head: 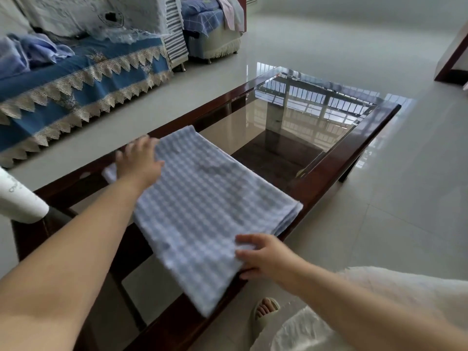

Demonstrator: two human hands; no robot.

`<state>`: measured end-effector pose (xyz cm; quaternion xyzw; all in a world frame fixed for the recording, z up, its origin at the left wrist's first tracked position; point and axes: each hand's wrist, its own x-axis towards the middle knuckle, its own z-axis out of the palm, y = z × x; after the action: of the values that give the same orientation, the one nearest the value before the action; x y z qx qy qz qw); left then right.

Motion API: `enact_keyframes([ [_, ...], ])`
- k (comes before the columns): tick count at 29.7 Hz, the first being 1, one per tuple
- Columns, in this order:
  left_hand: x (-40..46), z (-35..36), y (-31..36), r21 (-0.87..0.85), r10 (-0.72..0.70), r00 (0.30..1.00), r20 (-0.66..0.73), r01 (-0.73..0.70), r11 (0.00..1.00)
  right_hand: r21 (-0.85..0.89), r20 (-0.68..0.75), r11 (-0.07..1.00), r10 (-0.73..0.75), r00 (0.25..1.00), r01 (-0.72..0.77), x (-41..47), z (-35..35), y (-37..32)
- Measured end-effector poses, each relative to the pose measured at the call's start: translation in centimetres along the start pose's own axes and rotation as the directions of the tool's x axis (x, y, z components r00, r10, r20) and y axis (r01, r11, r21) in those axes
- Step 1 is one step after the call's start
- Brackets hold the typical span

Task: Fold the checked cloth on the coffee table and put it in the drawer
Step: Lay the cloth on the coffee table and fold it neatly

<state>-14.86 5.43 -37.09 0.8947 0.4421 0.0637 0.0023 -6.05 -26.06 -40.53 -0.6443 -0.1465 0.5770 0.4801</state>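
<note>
Hardly any writing is showing here. A white rounded object (20, 198) at the left edge is carrying some faint grey script-like marks, but they are too small and blurred to read. A pale cover (83, 13) on the sofa back is bearing a dark stitched emblem with thin lines round it, and no letters can be made out there. Nothing else is displaying a label, brand, number or sign that can be read.
</note>
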Motion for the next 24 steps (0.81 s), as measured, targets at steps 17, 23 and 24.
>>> enact_keyframes([
  [17,-15.3,6.6,1.8,-0.091,-0.088,0.956,0.279,0.117,0.989,-0.860,0.510,-0.143,-0.260,0.820,0.489,5.6,3.4,-2.5],
  [23,-15.5,6.9,1.6,-0.086,-0.092,0.962,0.257,0.118,0.989,-0.879,0.474,-0.149,-0.185,0.861,0.452,6.8,-4.4,-2.8],
  [24,-15.5,7.0,1.7,-0.084,-0.093,0.962,0.255,0.118,0.989,-0.889,0.457,-0.128,-0.181,0.871,0.440,6.6,-5.2,-2.5],
])
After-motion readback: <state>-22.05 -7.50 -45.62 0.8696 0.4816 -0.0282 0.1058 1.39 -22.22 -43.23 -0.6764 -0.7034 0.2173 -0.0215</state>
